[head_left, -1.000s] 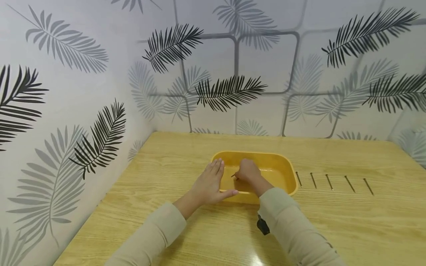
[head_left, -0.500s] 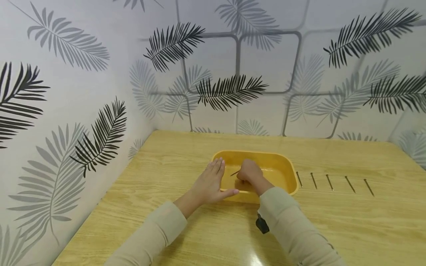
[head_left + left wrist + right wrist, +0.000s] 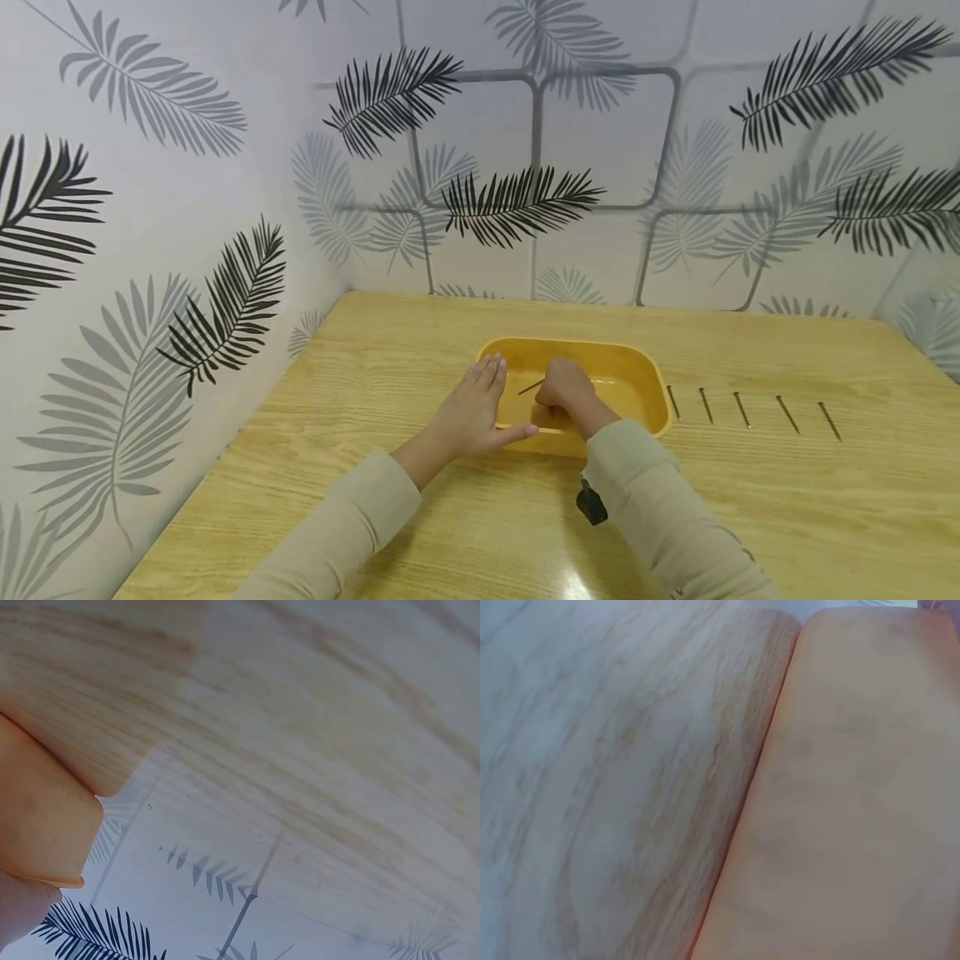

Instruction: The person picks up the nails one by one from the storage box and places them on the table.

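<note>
A yellow plastic tray (image 3: 630,392) sits on the wooden table. My left hand (image 3: 468,417) rests on its left end, fingers extended over the rim and thumb along the near edge. Inside the tray, my right hand (image 3: 566,385) pinches a thin dark screw (image 3: 531,387), which points out to the left; the fingertips are hidden from the head camera. In the left wrist view, part of the left hand (image 3: 22,906) touches the tray's rim. The right wrist view is filled mostly by the tray's outer wall (image 3: 855,787).
Several dark screws (image 3: 741,410) lie spaced out in a row on the table, right of the tray. A black device (image 3: 591,504) hangs under the right cuff. Patterned walls (image 3: 592,250) border the wooden table (image 3: 405,350) at the back and left.
The right hand has shifted slightly right inside the tray, and the screw now sticks out to the left from its fingers. The left hand holds its place on the tray.
</note>
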{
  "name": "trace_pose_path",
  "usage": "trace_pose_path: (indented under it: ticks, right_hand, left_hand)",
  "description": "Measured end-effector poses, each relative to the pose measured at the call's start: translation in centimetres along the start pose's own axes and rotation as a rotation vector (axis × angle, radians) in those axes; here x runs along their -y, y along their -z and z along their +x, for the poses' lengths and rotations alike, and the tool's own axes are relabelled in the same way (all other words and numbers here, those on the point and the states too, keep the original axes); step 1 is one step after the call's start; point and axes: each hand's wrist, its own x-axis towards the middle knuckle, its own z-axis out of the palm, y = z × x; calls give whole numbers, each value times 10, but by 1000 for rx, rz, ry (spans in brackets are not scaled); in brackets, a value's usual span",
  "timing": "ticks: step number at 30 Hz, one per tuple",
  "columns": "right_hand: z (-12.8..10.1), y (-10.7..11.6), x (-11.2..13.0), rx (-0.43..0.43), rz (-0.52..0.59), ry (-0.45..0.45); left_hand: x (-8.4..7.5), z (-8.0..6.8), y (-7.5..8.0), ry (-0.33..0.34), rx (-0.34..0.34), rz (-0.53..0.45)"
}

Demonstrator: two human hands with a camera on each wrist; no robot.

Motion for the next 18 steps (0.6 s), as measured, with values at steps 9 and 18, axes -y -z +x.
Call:
trace_pose_path:
  ticks: [9, 18]
  right_hand:
    - [1, 2, -9, 16, 63, 32]
    - [1, 3, -12, 37, 74, 21]
  left_hand:
    - [-1, 0, 1, -1, 1, -1]
    - [-1, 0, 1, 7, 7, 21]
